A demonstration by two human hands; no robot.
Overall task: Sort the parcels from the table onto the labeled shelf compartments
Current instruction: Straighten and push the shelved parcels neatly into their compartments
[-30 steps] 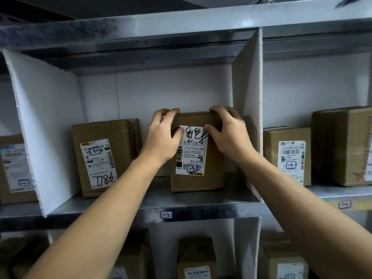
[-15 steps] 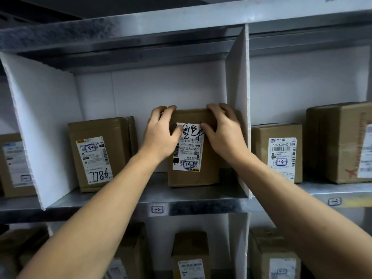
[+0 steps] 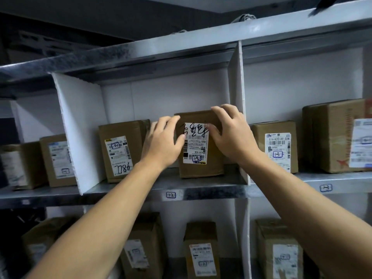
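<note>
A brown cardboard parcel (image 3: 201, 170) with a white shipping label and black handwriting stands upright on the metal shelf (image 3: 201, 188), in the middle compartment near its right divider. My left hand (image 3: 163, 143) rests against the parcel's upper left corner, fingers loosely extended and thumb on the front face. At the upper right corner is my right hand (image 3: 231, 133), fingers spread above the top edge and thumb touching the label. Neither hand wraps round the box.
Another labelled parcel (image 3: 120, 150) stands left in the same compartment. White dividers (image 3: 80, 133) (image 3: 239, 109) bound it, and a tag (image 3: 171, 195) marks the shelf edge. More parcels (image 3: 277, 146) (image 3: 338, 135) fill the right compartment, and several sit on the shelf below.
My fingers, earlier curled over the parcel's top edge, have loosened and spread. The parcel stays standing on the shelf, and my view has tilted up and to the left.
</note>
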